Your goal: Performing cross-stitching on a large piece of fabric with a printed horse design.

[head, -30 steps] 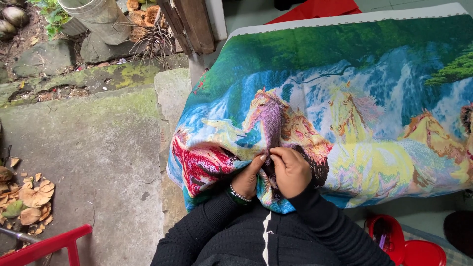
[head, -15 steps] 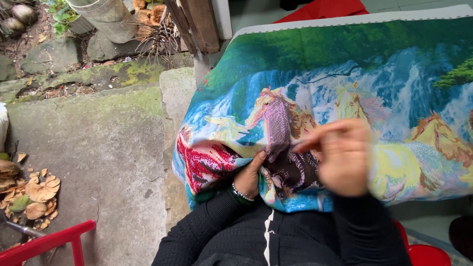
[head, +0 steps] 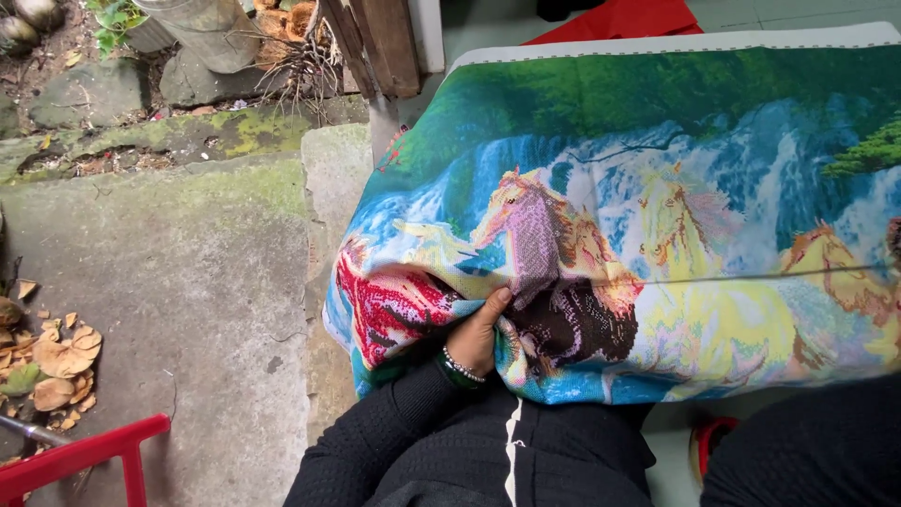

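Cross-stitch cloth lies draped over the lap, horses-and-waterfall picture facing up, near edge bunched at the body. Left hand grips that bunched fold, thumb on top, fingers tucked under and hidden; judged to keep the patch by the dark horse taut for stitching. A thread runs tight rightward across the cloth. Right hand is out of frame; only its dark sleeve shows. Concrete floor and dry leaves lie left.
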